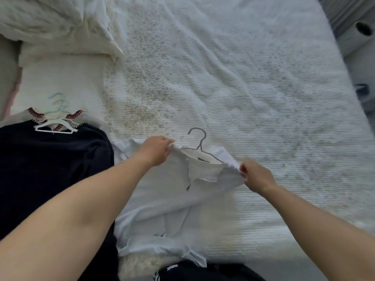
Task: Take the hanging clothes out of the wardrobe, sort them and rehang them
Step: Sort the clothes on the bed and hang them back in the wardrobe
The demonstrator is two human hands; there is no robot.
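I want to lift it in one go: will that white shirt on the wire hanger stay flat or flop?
The white shirt probably flops: it already wrinkles between both hands. The thin wire hanger likely supports only its shoulders.

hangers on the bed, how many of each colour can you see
Grey metal hanger, inside the white shirt that both hands pinch at the shoulders: 1
White hanger, on the dark garment: 1
Pale green or blue hangers, stacked by the pile; hooks overlap, so roughly: 2
Total: about 4
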